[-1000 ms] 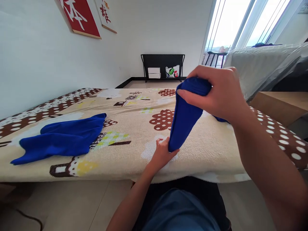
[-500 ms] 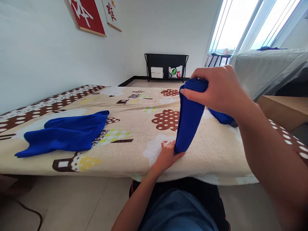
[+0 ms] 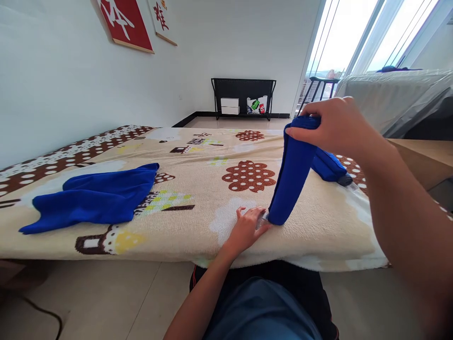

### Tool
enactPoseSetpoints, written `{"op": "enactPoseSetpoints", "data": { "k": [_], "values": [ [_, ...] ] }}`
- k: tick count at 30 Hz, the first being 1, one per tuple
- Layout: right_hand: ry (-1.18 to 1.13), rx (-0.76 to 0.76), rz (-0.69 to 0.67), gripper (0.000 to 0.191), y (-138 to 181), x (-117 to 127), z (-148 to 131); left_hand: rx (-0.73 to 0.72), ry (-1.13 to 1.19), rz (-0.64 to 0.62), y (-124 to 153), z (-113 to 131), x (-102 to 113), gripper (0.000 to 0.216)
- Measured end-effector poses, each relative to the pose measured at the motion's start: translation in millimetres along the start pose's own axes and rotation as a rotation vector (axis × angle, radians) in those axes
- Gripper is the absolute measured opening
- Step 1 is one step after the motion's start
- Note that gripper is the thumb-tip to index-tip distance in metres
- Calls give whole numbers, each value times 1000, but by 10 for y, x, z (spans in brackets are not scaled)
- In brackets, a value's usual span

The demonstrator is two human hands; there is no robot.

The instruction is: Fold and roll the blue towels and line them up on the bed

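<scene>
My right hand (image 3: 332,125) pinches the top end of a folded blue cloth (image 3: 293,174). The cloth stands nearly upright, tilted slightly, its lower end by the bed surface. My left hand (image 3: 247,231) lies on the bed cover just left of that lower end, its thumb and fingers apart. A small pale scrap, perhaps a label, shows between its fingers and the cloth; whether it is touched I cannot tell. To the left, another blue cloth (image 3: 95,196) is spread out loosely. Behind my right hand sits a folded blue bundle (image 3: 329,166) with a grey end.
A fleecy patterned cover (image 3: 198,236) spreads over the bed. Farther back, a black rack (image 3: 244,87) stands against the wall with white boxes and a printed bag. At the right are a cardboard box (image 3: 417,163) and a plastic-covered piece of furniture (image 3: 389,94).
My right hand has moved right with the folded cloth, and its lower end has come away from my left hand. My left hand has stayed in place, and more of the blue bundle shows.
</scene>
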State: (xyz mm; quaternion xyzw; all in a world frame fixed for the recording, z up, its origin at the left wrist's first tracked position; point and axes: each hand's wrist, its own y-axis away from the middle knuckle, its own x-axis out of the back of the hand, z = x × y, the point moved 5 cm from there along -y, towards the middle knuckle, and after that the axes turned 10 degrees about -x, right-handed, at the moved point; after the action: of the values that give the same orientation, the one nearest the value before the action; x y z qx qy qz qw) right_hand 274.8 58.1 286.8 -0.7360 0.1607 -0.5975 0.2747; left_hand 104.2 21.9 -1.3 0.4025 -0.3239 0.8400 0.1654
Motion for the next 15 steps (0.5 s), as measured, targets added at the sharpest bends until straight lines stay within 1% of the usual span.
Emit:
{"op": "enactPoseSetpoints", "data": {
  "k": [3,6,8,11,15],
  "values": [
    [43,-56,46,44,-108,58,239,-3,2,-6,2,5,-2,41],
    [93,-105,71,60,-214,133,515,-1,-5,-5,1,5,-1,41],
    [141,-139,55,71,-279,125,703,-3,-16,-12,0,10,0,42],
    [237,-197,5,86,-377,-5,995,-13,-34,-27,3,25,-3,40],
    [339,-232,-35,105,-541,-265,1344,-20,-52,-34,5,30,-21,40]
  ]
}}
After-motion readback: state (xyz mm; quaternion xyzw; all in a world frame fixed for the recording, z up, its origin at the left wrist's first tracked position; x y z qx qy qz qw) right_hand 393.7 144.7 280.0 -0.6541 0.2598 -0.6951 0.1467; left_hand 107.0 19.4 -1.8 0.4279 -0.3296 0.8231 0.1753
